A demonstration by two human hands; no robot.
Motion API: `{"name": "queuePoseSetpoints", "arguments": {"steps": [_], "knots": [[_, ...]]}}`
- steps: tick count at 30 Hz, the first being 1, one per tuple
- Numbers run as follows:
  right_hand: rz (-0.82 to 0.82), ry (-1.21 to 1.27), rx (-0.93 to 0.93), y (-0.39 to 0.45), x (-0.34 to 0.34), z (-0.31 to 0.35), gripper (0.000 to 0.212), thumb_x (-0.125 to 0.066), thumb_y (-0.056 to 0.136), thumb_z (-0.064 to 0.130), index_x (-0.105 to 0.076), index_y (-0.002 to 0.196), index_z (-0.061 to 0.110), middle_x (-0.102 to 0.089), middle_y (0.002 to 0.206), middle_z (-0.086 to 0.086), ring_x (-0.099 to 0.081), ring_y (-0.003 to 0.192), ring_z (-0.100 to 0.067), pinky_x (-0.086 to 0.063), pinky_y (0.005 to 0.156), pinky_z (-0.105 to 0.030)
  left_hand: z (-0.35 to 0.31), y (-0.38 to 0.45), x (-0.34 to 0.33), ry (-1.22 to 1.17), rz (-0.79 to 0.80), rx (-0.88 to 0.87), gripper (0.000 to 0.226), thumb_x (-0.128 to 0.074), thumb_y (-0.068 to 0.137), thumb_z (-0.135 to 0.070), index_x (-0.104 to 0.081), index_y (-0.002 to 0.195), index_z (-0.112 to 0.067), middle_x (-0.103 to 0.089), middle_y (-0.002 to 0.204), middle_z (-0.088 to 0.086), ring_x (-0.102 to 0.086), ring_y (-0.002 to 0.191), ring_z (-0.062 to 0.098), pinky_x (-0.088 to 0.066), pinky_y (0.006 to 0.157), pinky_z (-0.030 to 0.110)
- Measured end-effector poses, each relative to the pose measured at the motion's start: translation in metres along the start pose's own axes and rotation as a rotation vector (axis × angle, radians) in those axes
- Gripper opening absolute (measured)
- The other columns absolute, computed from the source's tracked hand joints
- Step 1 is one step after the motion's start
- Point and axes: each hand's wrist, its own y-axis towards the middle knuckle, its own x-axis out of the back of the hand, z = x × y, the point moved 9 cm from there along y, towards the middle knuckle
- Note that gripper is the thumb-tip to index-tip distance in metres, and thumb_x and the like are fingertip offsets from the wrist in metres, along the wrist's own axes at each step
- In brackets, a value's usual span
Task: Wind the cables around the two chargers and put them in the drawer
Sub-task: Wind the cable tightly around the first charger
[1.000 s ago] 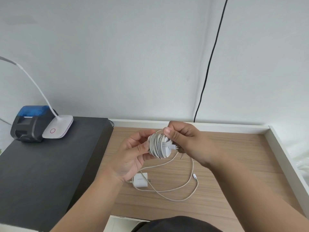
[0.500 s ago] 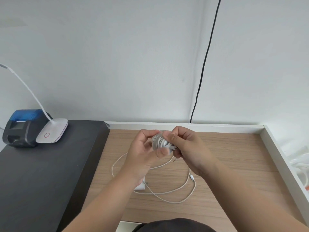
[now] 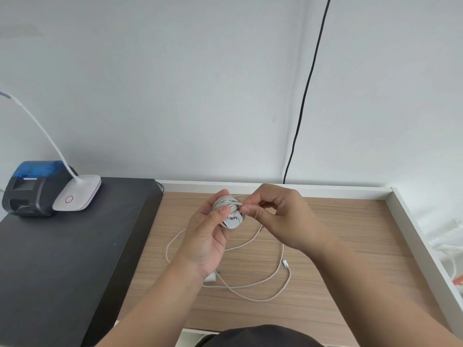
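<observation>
Charger [image 3: 231,213], wrapped in its cable, is held above the wooden desk [image 3: 338,246] near a white wall [image 3: 175,83], its flat face tilted toward the camera. The left hand [image 3: 208,236] grips it; the right hand [image 3: 280,216] pinches the cable.

wound charger [image 3: 231,217]: white, cable coiled around it, held above the desk [image 3: 350,234] | second charger [image 3: 211,277]: white, lying flat on the desk, largely hidden | loose cable [image 3: 263,283]: white, unwound, looped across the wood-grain surface.
</observation>
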Motion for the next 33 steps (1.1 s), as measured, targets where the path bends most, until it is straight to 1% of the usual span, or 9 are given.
{"name": "queuePoseSetpoints", "arguments": {"steps": [3,9,15,19,22,26,29,31,33], "knots": [[-0.088,-0.046,0.079,-0.004,0.001,0.009,0.005,-0.076,0.081,0.016,-0.073,0.081,0.021,-0.071,0.079,0.009,-0.066,0.073,-0.012,-0.053,0.071,-0.025,-0.005,0.000,0.000,-0.034,0.000,-0.027,0.070,-0.094,0.045,-0.019,-0.066,0.108,-0.011,-0.070,0.096,0.010,-0.069,0.088,0.019,-0.057,0.079,0.024],[-0.203,0.049,-0.085,-0.013,0.004,0.000,0.008,-0.077,0.080,0.017,-0.071,0.074,0.017,-0.074,0.077,0.004,-0.064,0.068,-0.015,-0.048,0.055,-0.012,-0.008,-0.005,0.003,0.083,0.006,-0.045,0.054,-0.076,0.057,-0.012,-0.066,0.109,-0.012,-0.067,0.097,0.011,-0.067,0.089,0.021,-0.057,0.079,0.025],[-0.279,0.014,-0.098,-0.019,0.002,0.000,0.015,-0.072,0.084,0.018,-0.064,0.071,0.017,-0.068,0.068,0.010,-0.060,0.066,-0.004,-0.047,0.058,-0.015,-0.018,-0.012,-0.004,0.335,0.076,-0.116,0.052,-0.078,0.058,-0.013,-0.066,0.108,-0.014,-0.069,0.092,0.006,-0.064,0.086,0.018,-0.054,0.074,0.026],[-0.220,-0.002,-0.017,-0.016,0.000,0.003,0.012,-0.071,0.086,0.018,-0.065,0.075,0.020,-0.070,0.074,0.013,-0.065,0.074,-0.007,-0.049,0.067,-0.017,-0.015,-0.017,-0.006,0.208,0.063,-0.110,0.046,-0.075,0.064,-0.011,-0.067,0.110,-0.014,-0.070,0.096,0.006,-0.066,0.089,0.017,-0.056,0.076,0.026],[-0.224,-0.139,0.088,-0.015,0.004,0.007,0.005,-0.070,0.086,0.019,-0.069,0.081,0.019,-0.069,0.081,0.012,-0.062,0.081,-0.009,-0.046,0.076,-0.017,-0.015,-0.017,-0.004,0.115,0.014,-0.120,0.025,-0.064,0.075,-0.006,-0.074,0.094,-0.019,-0.070,0.097,0.005,-0.067,0.092,0.018,-0.057,0.079,0.027],[-0.227,-0.367,0.193,-0.017,0.006,0.013,0.007,-0.069,0.084,0.022,-0.070,0.081,0.016,-0.063,0.079,0.012,-0.050,0.070,-0.001,-0.039,0.066,-0.010,-0.018,-0.016,-0.002,0.034,0.003,-0.098,0.013,-0.072,0.075,-0.016,-0.074,0.088,-0.019,-0.071,0.098,0.007,-0.068,0.094,0.024,-0.057,0.080,0.032],[-0.168,-0.239,0.026,-0.013,0.004,0.004,0.006,-0.073,0.082,0.016,-0.070,0.079,0.020,-0.060,0.068,0.017,-0.050,0.059,-0.002,-0.039,0.059,-0.009,-0.011,-0.014,-0.002,-0.037,0.022,-0.041,0.037,-0.083,0.069,-0.032,-0.067,0.099,-0.017,-0.069,0.099,0.011,-0.069,0.094,0.025,-0.058,0.082,0.034],[-0.091,0.005,-0.161,-0.012,-0.003,-0.012,0.006,-0.072,0.083,0.013,-0.071,0.081,0.018,-0.067,0.067,0.005,-0.052,0.058,-0.003,-0.047,0.060,-0.020,-0.007,-0.013,0.000,-0.056,0.003,-0.001,0.029,-0.068,0.081,-0.035,-0.064,0.103,-0.017,-0.067,0.104,0.014,-0.069,0.095,0.024,-0.059,0.082,0.033],[-0.066,0.228,-0.276,-0.014,-0.010,-0.024,0.005,-0.071,0.084,0.008,-0.072,0.086,0.013,-0.069,0.071,-0.010,-0.056,0.059,-0.012,-0.051,0.062,-0.028,-0.004,-0.011,0.003,-0.034,-0.011,0.045,0.037,-0.070,0.080,-0.038,-0.063,0.109,-0.017,-0.066,0.112,0.017,-0.068,0.099,0.026,-0.059,0.080,0.034]]}}
